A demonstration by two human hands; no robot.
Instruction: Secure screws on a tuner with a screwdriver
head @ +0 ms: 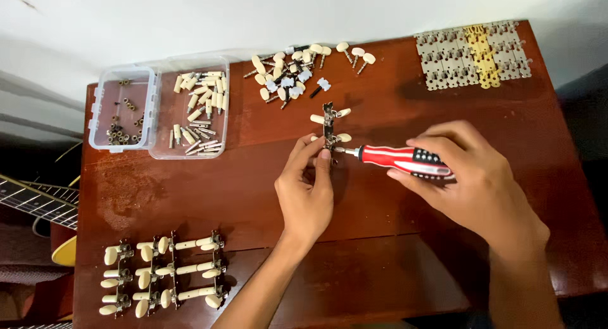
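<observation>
Two hands meet at one small metal tuner piece [329, 127] near the middle of the brown table [405, 253]. The tuner piece stands up on its end, with cream knobs sticking out on both sides. The left hand [306, 193] pinches its bottom end with the thumb and fingers closed tight around it, which likely keeps it from tipping or turning. The right hand [478, 180] wraps its fingers around a red, white and black screwdriver [402, 160]. The screwdriver lies flat, and its metal tip touches the bottom of the tuner piece from the right, so it seems to be on a little screw there, though the screw is too small to see.

Just above the tuner piece lies a loose pile of cream knobs and pegs [294, 72]. Up and to the left of the tuner piece are two clear boxes side by side: one box with more pegs [197, 110] and one box with tiny dark rings [123, 110]. Up and to the right of it lie flat metal plates [472, 55], most grey and one gold. Far down and to the left of it sits a neat row of finished tuner sets [164, 275]. Beyond the left edge of the table part of a guitar [38, 205] shows
</observation>
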